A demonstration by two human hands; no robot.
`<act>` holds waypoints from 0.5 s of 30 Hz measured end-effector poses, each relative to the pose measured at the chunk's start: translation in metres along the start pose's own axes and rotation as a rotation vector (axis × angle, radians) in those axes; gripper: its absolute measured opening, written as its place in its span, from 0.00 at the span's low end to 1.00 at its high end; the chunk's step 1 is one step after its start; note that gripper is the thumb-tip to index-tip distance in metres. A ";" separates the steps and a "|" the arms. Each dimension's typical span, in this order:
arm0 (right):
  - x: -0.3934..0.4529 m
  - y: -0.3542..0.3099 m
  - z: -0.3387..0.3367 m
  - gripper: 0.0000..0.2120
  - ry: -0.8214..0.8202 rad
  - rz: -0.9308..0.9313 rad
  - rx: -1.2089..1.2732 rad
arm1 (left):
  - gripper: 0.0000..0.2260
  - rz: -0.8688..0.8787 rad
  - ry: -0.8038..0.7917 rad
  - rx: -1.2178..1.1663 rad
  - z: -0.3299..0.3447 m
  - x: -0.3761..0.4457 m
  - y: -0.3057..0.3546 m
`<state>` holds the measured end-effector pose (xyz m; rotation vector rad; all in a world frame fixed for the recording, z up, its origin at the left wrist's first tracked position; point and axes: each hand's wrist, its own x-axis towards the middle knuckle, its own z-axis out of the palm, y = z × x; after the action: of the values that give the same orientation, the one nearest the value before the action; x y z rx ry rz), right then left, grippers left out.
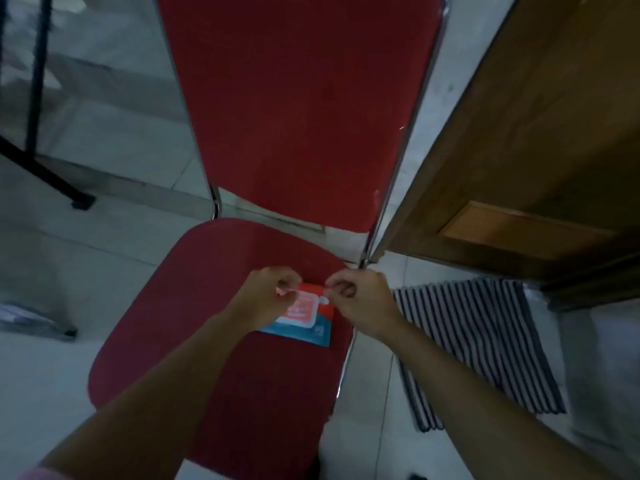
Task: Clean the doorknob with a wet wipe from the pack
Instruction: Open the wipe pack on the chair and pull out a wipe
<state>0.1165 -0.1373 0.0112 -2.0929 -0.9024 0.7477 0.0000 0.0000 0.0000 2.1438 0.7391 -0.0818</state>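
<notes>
A red and blue wet wipe pack [304, 318] lies on the seat of a red chair [221, 306]. My left hand [266, 296] pinches the pack's far left edge with curled fingers. My right hand [360, 301] pinches the pack's far right corner near its white label flap. Both hands cover the pack's upper part. No doorknob is in view.
The chair's red backrest [298, 109] rises ahead with chrome tubes on both sides. A brown wooden door [540, 150] stands at the right. A striped floor mat [481, 344] lies below it. A black metal stand [38, 98] is at the far left on the tiled floor.
</notes>
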 end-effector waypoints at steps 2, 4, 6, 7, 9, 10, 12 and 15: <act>0.006 0.012 0.020 0.06 0.012 -0.013 -0.010 | 0.10 0.021 0.030 0.094 0.008 0.006 -0.021; 0.007 0.025 0.042 0.08 -0.002 -0.006 -0.023 | 0.11 0.050 0.013 0.210 0.020 0.010 -0.041; 0.005 0.036 0.061 0.13 -0.010 0.016 -0.011 | 0.13 0.101 0.038 0.267 0.030 0.010 -0.056; 0.003 0.041 0.068 0.15 -0.012 0.015 -0.008 | 0.16 0.142 0.062 0.288 0.032 0.009 -0.062; -0.002 0.045 0.077 0.20 -0.014 0.001 -0.029 | 0.22 0.235 0.076 0.361 0.035 0.006 -0.069; -0.005 0.047 0.080 0.21 -0.004 -0.002 -0.038 | 0.23 0.282 0.062 0.413 0.036 0.005 -0.071; -0.008 0.048 0.084 0.21 0.009 -0.009 -0.023 | 0.23 0.367 0.033 0.500 0.035 0.005 -0.072; -0.009 0.047 0.084 0.22 0.008 -0.011 0.003 | 0.20 0.516 0.015 0.617 0.029 0.011 -0.078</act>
<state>0.0672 -0.1354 -0.0715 -2.0854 -0.9068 0.7337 -0.0268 0.0198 -0.0766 2.8613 0.1444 -0.0180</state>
